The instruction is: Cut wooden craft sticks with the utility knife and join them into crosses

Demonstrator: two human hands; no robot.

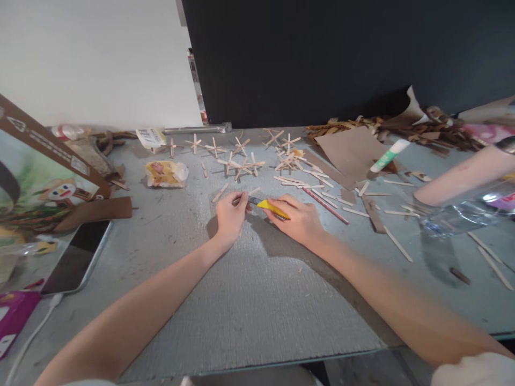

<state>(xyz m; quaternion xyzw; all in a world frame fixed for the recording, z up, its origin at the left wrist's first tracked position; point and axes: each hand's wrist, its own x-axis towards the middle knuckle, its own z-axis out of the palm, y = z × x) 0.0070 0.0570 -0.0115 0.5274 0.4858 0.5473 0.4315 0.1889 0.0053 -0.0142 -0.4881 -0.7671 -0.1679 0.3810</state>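
In the middle of the table my right hand (298, 217) is closed round a yellow utility knife (273, 208). Its grey blade points left, towards the fingertips of my left hand (232, 214). Those fingers are pinched on a small pale wooden stick (254, 191), whose end shows just above the blade; the rest is hidden by the fingers. Whether the blade touches the wood I cannot tell. A short stick piece (220, 192) lies beyond my left hand. Several star-shaped pieces of crossed sticks (241, 169) stand farther back, and loose wooden sticks (289, 181) lie beyond my right hand.
At left are a phone (78, 257) with a cable, a purple box (18, 316) and a printed carton (48, 166). A yellow packet (166, 174) lies behind. To the right stand a glue stick (389, 155), brown cardboard (348, 153) and a clear bottle (462, 214).
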